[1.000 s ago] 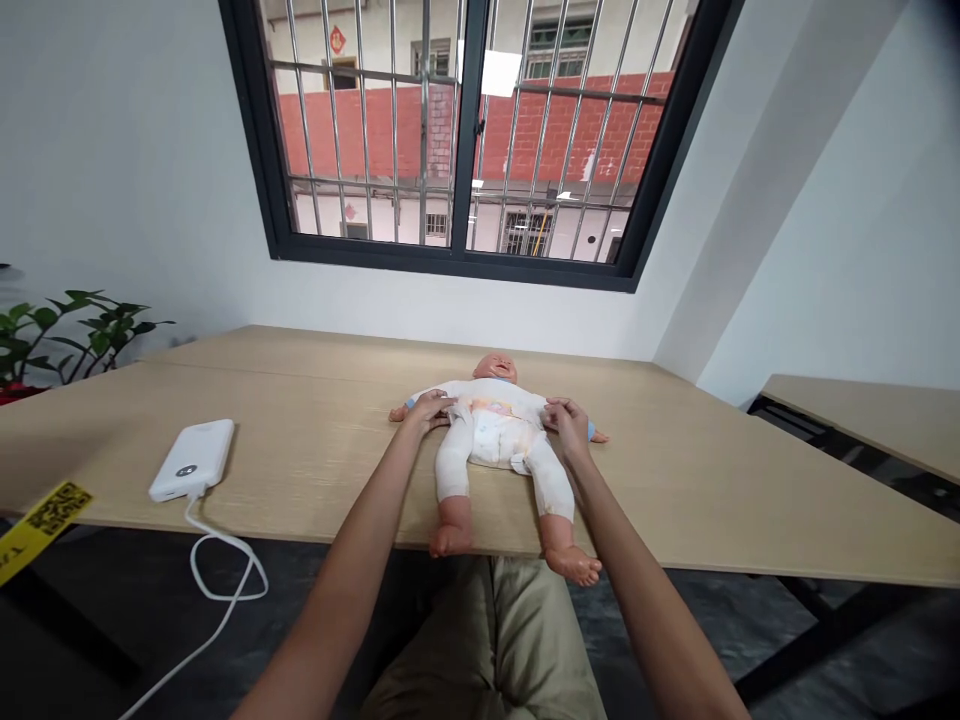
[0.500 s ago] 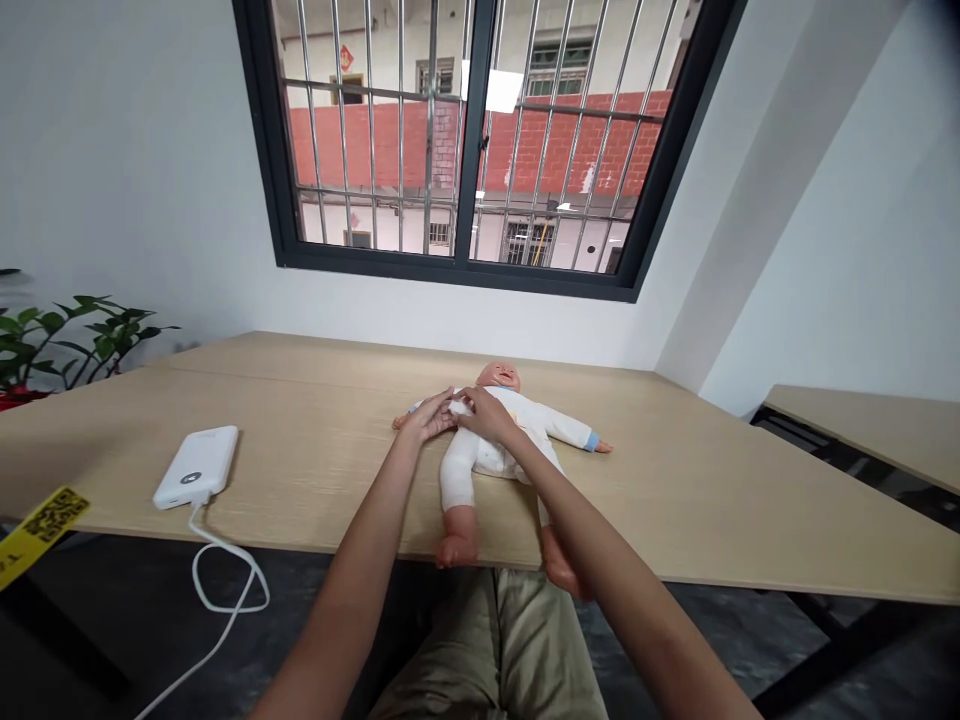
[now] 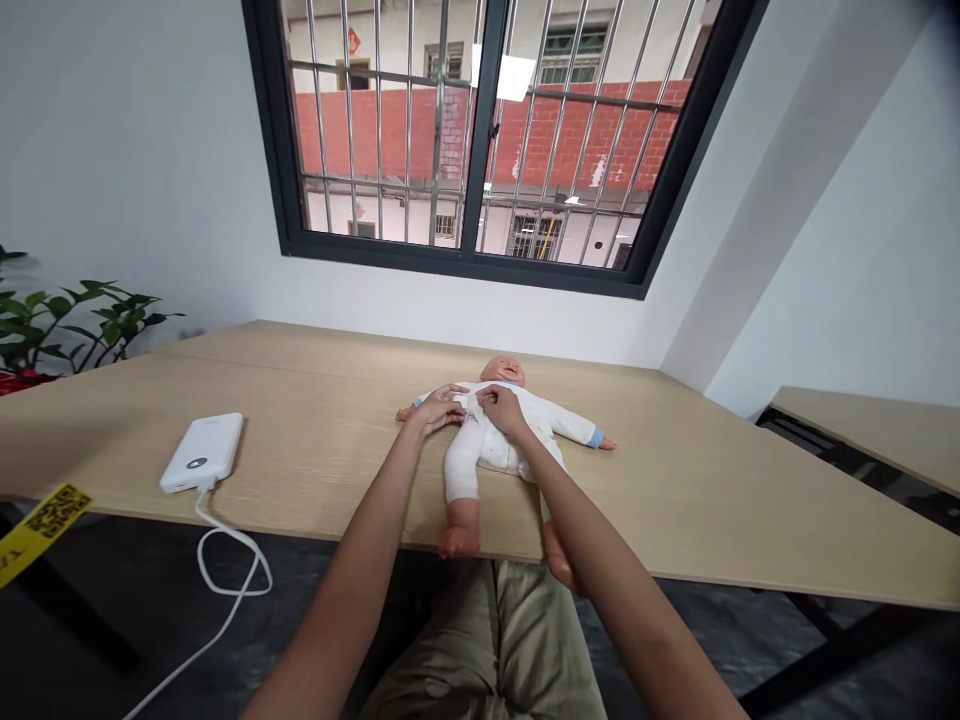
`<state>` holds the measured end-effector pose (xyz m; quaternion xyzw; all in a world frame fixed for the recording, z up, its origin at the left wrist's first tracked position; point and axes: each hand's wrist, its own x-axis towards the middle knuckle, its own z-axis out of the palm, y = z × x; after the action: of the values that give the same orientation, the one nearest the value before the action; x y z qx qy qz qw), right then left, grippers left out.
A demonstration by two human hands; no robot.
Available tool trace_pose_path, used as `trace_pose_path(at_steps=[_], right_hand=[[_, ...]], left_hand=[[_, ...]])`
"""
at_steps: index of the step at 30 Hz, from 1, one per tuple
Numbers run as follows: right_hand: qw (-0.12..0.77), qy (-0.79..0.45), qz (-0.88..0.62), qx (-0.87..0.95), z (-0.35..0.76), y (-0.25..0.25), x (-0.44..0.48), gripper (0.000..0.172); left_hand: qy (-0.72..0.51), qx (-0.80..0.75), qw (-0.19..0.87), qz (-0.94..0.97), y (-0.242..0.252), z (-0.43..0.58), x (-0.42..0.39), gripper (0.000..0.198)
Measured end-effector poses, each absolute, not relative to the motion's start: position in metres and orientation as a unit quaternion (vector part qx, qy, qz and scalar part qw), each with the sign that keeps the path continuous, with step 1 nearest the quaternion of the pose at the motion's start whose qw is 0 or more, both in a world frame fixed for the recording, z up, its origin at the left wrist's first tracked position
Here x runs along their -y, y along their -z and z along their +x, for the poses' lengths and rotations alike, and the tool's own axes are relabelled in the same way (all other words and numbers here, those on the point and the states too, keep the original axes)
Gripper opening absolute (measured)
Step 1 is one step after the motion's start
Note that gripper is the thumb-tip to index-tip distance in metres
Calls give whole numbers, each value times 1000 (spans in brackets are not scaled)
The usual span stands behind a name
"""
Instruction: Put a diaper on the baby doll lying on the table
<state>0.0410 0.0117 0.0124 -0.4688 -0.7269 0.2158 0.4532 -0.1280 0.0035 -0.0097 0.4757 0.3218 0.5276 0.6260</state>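
A baby doll [image 3: 504, 370] in a white outfit with blue cuffs lies on its back on the wooden table [image 3: 322, 450], head toward the window and feet at the near edge. My left hand [image 3: 441, 408] rests at the left side of the doll's torso, fingers apart over the cloth. Over the middle of the torso, my right hand [image 3: 501, 408] has its fingers pinched together on the white cloth of the outfit. The fingertips partly hide the cloth between the two hands. My right forearm covers part of one doll leg.
On the left of the table lies a white power bank [image 3: 202, 452] with a white cable [image 3: 247, 590] hanging over the edge. A potted plant [image 3: 97, 318] stands at the far left. Behind the table is a barred window [image 3: 465, 262]; another table [image 3: 862, 420] is at right.
My right hand has moved slightly right over the doll's torso, away from my left hand. More white cloth shows between the hands. The view has shifted slightly.
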Motion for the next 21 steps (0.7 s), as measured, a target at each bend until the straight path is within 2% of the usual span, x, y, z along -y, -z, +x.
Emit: trace_pose_path(at_steps=[9,15,21], right_hand=[[464,-212,-492,705,44,-14,-10,19],[432,-161,-448,766,44,-14,-8,32],[443,-200,-454,747,40,-16,-2,22]], left_hand=[[-552,-338,629,431,11,-131,-9,22],[-550,-306,651,423,10,-128,-10,19],[-551,-296,651,431,11,-128,-11,20]])
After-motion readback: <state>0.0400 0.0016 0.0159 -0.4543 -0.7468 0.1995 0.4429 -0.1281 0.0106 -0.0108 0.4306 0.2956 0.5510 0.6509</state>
